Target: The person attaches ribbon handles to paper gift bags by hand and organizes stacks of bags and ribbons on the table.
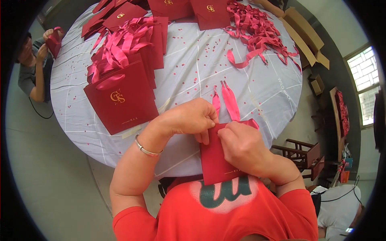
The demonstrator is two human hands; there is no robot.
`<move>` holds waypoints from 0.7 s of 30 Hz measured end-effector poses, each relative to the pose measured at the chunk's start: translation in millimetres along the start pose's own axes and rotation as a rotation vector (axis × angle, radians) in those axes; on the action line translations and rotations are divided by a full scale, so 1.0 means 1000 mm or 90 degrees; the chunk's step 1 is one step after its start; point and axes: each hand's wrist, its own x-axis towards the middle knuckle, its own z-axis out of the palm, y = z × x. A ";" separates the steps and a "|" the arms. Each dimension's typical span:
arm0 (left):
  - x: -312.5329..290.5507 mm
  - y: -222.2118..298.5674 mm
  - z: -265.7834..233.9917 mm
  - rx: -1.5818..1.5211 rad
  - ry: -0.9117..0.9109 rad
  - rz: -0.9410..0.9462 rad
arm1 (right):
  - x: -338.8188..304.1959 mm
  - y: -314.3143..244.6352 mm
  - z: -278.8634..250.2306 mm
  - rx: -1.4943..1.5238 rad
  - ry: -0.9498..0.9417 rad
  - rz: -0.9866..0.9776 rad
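A dark red paper bag lies upright-facing between my hands at the table's near edge, against my red shirt. My left hand pinches at its upper left corner, fingers curled in. At the bag's upper right, my right hand is closed over the top edge, its fingertips partly hidden. A pink ribbon with metal-tipped ends stretches from the bag's top onto the tablecloth. One end runs close beside my left fingertips. Exactly how the ribbon passes through the bag is hidden by my hands.
On the left stand several red bags with pink ribbon handles. More flat bags lie at the far side. A tangled ribbon pile is at the far right, near an open cardboard box. Red dots dot the white tablecloth. A co-worker sits left; wooden stools stand right.
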 end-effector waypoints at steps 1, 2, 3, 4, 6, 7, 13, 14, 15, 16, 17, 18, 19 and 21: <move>0.000 0.000 0.000 -0.002 0.006 0.011 | 0.004 -0.006 -0.002 -0.079 -0.039 -0.051; 0.001 -0.003 0.000 -0.002 0.010 0.011 | 0.007 -0.010 -0.002 -0.159 -0.076 -0.102; 0.004 -0.006 0.000 0.002 0.010 0.013 | 0.009 -0.012 -0.001 -0.224 -0.109 -0.131; 0.005 -0.007 0.000 0.006 0.010 0.014 | 0.010 -0.011 0.000 -0.225 -0.108 -0.132; 0.005 -0.006 0.001 -0.002 0.022 0.004 | 0.013 -0.005 0.004 -0.107 -0.148 -0.091; 0.004 -0.005 0.002 -0.011 0.034 -0.008 | 0.012 -0.004 0.005 -0.107 -0.147 -0.095; 0.007 -0.006 0.005 0.009 0.050 -0.031 | 0.007 -0.001 0.008 -0.133 -0.132 -0.102; 0.006 -0.006 0.006 0.010 0.048 -0.032 | 0.011 0.004 0.007 -0.091 -0.126 -0.083; 0.004 -0.003 0.006 -0.006 0.054 -0.034 | 0.014 0.007 0.005 -0.050 -0.118 -0.063; 0.004 -0.002 0.006 -0.021 0.059 -0.035 | 0.015 0.008 0.003 -0.012 -0.121 -0.048; 0.004 -0.002 0.006 -0.020 0.057 -0.036 | 0.014 0.011 0.003 -0.012 -0.121 -0.046; 0.005 -0.001 0.007 -0.021 0.053 -0.026 | 0.012 0.015 0.003 0.006 -0.118 -0.046; 0.006 0.000 0.007 -0.023 0.050 -0.015 | 0.010 0.018 0.003 0.024 -0.116 -0.047; 0.005 0.002 0.008 -0.031 0.051 -0.018 | 0.008 0.020 0.001 0.051 -0.105 -0.034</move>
